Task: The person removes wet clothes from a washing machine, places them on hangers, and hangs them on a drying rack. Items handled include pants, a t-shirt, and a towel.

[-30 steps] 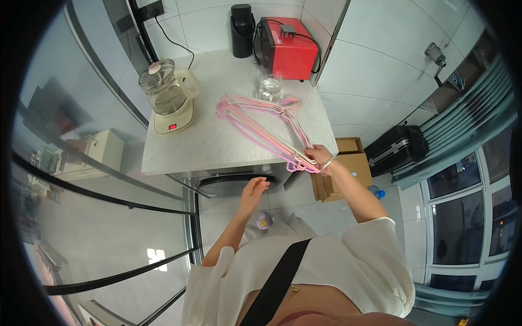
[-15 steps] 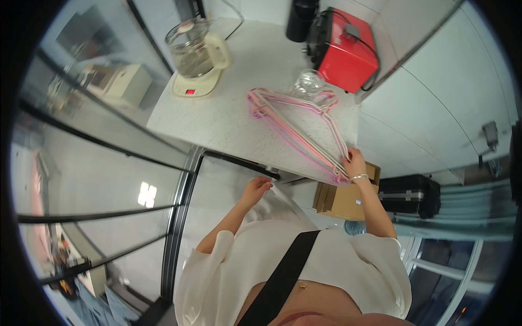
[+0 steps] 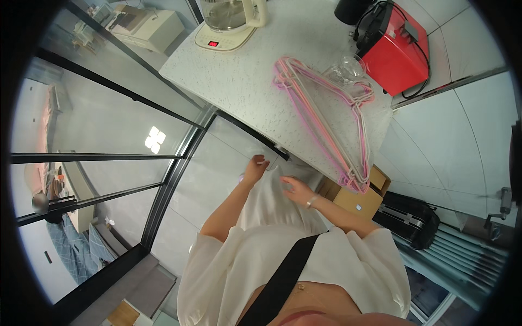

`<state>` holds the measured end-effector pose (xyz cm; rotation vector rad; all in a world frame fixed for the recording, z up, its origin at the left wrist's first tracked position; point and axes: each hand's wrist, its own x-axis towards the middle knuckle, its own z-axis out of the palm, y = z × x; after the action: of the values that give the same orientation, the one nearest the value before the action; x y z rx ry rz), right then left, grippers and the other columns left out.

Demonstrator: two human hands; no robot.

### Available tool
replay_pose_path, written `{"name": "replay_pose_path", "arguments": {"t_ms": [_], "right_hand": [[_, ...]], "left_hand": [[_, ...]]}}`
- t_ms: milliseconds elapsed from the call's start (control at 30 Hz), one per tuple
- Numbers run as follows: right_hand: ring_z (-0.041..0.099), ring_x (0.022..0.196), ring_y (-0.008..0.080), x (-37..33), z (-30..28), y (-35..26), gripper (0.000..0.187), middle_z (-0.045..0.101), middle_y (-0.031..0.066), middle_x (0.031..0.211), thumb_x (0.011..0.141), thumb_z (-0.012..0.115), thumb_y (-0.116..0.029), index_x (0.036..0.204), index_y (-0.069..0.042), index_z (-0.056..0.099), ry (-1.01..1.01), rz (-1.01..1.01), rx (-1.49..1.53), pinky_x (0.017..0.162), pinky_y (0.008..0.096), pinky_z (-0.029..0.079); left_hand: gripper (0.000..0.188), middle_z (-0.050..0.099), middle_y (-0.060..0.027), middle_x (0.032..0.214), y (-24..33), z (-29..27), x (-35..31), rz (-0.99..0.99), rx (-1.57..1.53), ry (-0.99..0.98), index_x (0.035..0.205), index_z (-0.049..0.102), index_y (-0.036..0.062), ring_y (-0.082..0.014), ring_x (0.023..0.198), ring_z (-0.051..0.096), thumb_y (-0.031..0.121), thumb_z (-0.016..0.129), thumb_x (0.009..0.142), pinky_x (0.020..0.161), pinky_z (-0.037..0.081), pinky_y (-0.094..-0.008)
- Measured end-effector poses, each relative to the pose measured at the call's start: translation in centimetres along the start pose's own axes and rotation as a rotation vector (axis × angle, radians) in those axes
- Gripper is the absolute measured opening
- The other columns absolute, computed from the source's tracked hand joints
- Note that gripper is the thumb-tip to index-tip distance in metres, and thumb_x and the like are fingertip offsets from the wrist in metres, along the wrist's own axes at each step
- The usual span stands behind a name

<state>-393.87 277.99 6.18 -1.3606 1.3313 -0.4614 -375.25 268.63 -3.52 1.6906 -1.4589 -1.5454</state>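
My left hand [image 3: 256,168] hangs in front of my white skirt, below the counter edge. Its fingers are loosely curled, with a small gap at the thumb, and I see nothing in them. To its right, my right hand [image 3: 297,191] is over the skirt too, open, fingers apart and empty, a bracelet at the wrist. Several pink and white clothes hangers [image 3: 319,126] lie stacked on the counter, beyond my right hand and apart from it. A clear crumpled plastic piece [image 3: 348,69] rests beside their hooks.
On the pale counter [image 3: 239,81] stand a glass kettle on a cream base [image 3: 225,41] and a red appliance [image 3: 401,57] with a black cord. Below at right are a cardboard box [image 3: 356,202] and a black case [image 3: 408,217]. A black-framed glass partition [image 3: 185,146] runs along the left.
My right hand has let go of the hangers and come back left over my skirt. The hangers stay on the counter. The view has shifted, so the counter sits higher in it.
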Motion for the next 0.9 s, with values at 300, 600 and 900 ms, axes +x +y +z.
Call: {"name": "replay_pose_path", "arguments": {"t_ms": [300, 600, 900], "right_hand": [[0.027, 0.129, 0.0321, 16.4, 7.0, 12.4, 0.079, 0.028, 0.0199, 0.138, 0.072, 0.067, -0.010, 0.136, -0.001, 0.021, 0.414, 0.366, -0.282, 0.105, 0.0369, 0.027], [0.046, 0.109, 0.0213, 21.5, 14.3, 10.8, 0.036, 0.044, 0.0104, 0.120, 0.093, 0.039, -0.024, 0.121, -0.001, 0.039, 0.802, 0.265, 0.670, 0.088, 0.0323, 0.041], [0.045, 0.117, 0.0299, 17.1, 29.9, 6.2, 0.061, 0.048, 0.0179, 0.123, 0.072, 0.067, -0.015, 0.126, -0.003, 0.043, 0.059, 0.232, -0.206, 0.100, 0.0360, 0.034]], "left_hand": [[0.080, 0.047, -0.0280, 0.120, -5.3, 2.9, 10.3, 0.072, 0.166, 0.255, 0.129, 0.028, -0.0075, -0.0397, 0.111, 0.047, 0.031, 0.070, 0.073, 0.093, 0.040, -0.0394], [0.093, 0.040, -0.0280, 0.127, -6.3, 0.6, 9.9, 0.063, -0.090, 0.173, 0.132, 0.016, -0.0112, -0.0386, 0.116, 0.044, 0.027, 0.073, 0.070, 0.094, 0.038, -0.0368], [0.060, 0.047, -0.0216, 0.124, -18.4, -16.4, -1.1, 0.169, 0.175, 0.216, 0.133, 0.037, 0.0064, -0.0367, 0.108, 0.050, 0.015, 0.063, 0.080, 0.089, 0.042, -0.0392]]}}
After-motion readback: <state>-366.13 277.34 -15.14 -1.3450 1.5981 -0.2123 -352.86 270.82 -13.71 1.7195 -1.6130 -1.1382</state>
